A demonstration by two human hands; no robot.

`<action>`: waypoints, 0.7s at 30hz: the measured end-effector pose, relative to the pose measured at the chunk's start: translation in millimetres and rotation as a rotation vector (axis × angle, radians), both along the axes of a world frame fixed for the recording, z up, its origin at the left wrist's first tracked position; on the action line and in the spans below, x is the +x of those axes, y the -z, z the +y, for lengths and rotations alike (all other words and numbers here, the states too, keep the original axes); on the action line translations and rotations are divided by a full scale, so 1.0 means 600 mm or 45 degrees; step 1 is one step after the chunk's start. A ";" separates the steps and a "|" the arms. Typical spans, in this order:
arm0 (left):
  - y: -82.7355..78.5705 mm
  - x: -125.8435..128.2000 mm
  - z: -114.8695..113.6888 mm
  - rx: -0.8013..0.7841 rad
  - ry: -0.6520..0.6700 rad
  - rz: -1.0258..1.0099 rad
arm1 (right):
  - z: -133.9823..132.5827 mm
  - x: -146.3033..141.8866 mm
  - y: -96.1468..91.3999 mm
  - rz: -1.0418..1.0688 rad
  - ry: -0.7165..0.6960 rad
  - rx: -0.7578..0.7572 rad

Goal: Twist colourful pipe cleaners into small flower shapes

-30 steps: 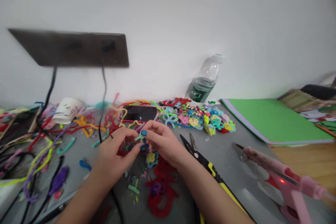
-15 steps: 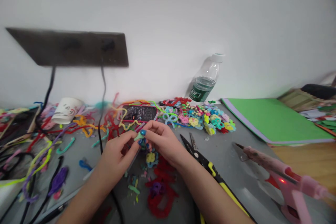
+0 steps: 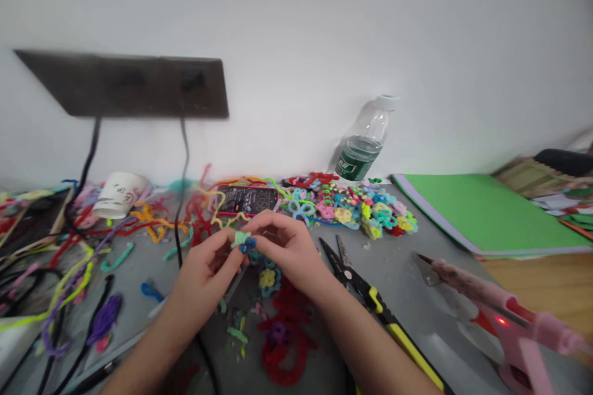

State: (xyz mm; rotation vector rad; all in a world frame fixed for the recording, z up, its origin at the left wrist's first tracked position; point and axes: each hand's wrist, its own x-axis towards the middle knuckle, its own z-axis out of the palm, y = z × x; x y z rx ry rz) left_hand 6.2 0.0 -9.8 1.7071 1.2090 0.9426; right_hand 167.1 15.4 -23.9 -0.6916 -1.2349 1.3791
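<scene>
My left hand and my right hand meet above the grey table, fingers pinched together on a small pale-green pipe-cleaner piece. Blue-painted nails sit beside it. Under the hands lie a yellow and blue pipe-cleaner flower, a red pipe-cleaner shape and short green scraps. A phone with a lit screen lies just beyond my fingers.
Black and yellow pliers lie right of my right arm; a pink glue gun stands at the right. A heap of coloured flowers, a plastic bottle, a paper cup, green paper and loose pipe cleaners surround me.
The phone screen, dark a second ago, is lit. My hands have shifted slightly and turned the green piece between the fingertips.
</scene>
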 end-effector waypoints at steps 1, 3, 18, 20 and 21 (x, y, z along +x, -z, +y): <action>0.000 0.000 0.000 0.008 0.008 -0.003 | 0.000 0.000 0.000 -0.017 0.026 0.038; 0.001 -0.001 -0.001 0.019 0.023 -0.007 | -0.001 0.000 0.001 -0.048 0.080 0.113; 0.004 -0.006 -0.011 0.184 0.055 0.079 | -0.005 0.004 -0.006 -0.219 0.198 0.414; 0.003 -0.003 -0.012 0.198 0.034 0.080 | -0.006 0.004 -0.008 -0.230 0.232 0.448; 0.002 -0.001 -0.014 0.212 0.014 0.076 | -0.007 0.003 -0.009 -0.236 0.248 0.470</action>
